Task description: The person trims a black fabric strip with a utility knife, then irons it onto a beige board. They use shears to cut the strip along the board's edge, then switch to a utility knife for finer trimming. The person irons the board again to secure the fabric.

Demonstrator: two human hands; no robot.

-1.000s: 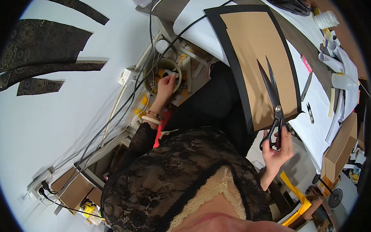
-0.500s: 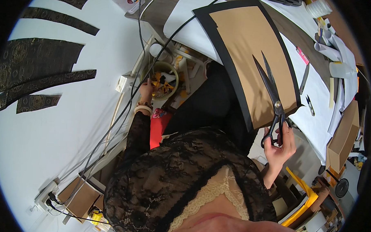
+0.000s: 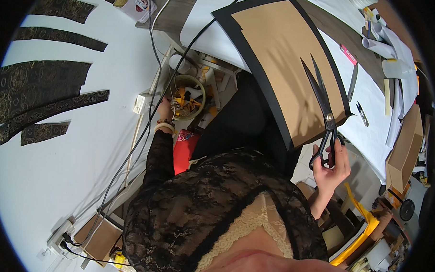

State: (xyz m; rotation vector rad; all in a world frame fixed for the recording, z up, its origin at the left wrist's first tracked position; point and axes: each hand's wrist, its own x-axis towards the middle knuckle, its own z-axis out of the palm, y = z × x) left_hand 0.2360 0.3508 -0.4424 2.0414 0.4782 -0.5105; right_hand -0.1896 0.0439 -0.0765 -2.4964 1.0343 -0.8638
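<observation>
My right hand [image 3: 332, 168] has its fingers through the handle loops of large black scissors [image 3: 327, 116]. Their blades stand slightly apart above a tan board [image 3: 278, 52] with a black border [image 3: 271, 97]. The board lies on the table, its near end reaching over the table edge toward my lap. Down at the left, my left hand [image 3: 165, 108] is beside the rim of a round bin [image 3: 204, 95] filled with yellow and white scraps. Its fingers are small and partly lost behind cables [image 3: 157, 81], so their pose is unclear.
White paper [image 3: 370, 141] covers the table under a pink-handled cutter [image 3: 348, 55] and small thread snips [image 3: 362, 113]. Paper rolls [image 3: 378, 45] and a cardboard box [image 3: 403, 152] line the right. Dark patterned strips [image 3: 42, 79] are at the left on a white surface.
My left hand has drawn back from over the bin to beside its rim. The scissors stay in my right hand, slightly more to the right over the board. The whole view has shifted a little.
</observation>
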